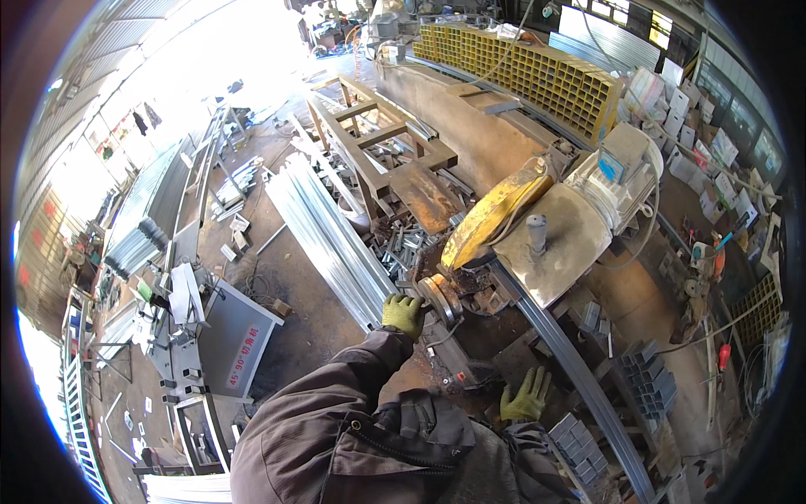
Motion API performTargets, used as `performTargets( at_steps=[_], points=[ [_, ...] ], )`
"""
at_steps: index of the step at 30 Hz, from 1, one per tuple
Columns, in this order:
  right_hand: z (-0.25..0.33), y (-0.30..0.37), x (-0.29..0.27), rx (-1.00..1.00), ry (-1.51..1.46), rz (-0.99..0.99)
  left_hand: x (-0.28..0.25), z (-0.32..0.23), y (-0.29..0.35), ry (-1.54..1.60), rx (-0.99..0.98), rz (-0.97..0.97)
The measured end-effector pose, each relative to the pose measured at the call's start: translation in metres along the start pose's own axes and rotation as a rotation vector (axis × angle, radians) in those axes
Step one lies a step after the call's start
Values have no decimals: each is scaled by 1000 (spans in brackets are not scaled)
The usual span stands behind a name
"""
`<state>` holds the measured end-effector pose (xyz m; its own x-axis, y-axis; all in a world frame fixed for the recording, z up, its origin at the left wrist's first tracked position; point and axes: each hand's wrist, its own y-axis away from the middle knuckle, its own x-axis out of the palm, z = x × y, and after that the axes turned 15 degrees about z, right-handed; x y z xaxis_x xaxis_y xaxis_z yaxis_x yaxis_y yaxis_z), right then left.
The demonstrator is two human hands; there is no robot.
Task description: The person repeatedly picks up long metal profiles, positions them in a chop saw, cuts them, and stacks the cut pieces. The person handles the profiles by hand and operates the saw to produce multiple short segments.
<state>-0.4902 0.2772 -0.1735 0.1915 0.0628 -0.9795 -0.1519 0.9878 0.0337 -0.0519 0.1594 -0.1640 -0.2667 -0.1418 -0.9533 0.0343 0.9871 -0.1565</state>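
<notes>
My left hand (403, 316), in a yellow-green work glove, is curled closed at the left side of a worn round handwheel (440, 301); the gripped part is mostly under the glove. The wheel sits at the near end of a cut-off saw with a yellow blade guard (497, 212) and a dusty motor (617, 181). My right hand (527, 396), in a matching glove, has its fingers spread and holds nothing. It is left of the long steel profiles (561, 344) that run under the saw toward me.
Long shiny steel strips (323, 231) lie left of the saw. Beyond stands a brown steel frame (382, 139) over a heap of offcuts. Yellow square tubes (520, 76) are stacked at the back. Bundles of short cut tubes (646, 382) lie right; a grey machine panel (235, 340) stands left.
</notes>
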Motion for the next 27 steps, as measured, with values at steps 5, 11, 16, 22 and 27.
performTargets(
  at_steps=[5, 11, 16, 22, 27],
  points=[
    [1, -2, 3, -18, -73, -26, 6, 3, 1, -11, -16, 3],
    [-6, -2, 13, -9, -47, -26, 20, 14, -2, 16, -37, 88],
    [-11, -4, 19, 7, -27, -60, 24, 12, -4, -13, 16, 70],
    [-10, -2, 15, 44, -36, -6, 20, 7, -4, -15, 13, 35],
    [-8, -4, 15, 34, -20, -74, 16, 4, -5, -7, -9, 80]
  ],
)
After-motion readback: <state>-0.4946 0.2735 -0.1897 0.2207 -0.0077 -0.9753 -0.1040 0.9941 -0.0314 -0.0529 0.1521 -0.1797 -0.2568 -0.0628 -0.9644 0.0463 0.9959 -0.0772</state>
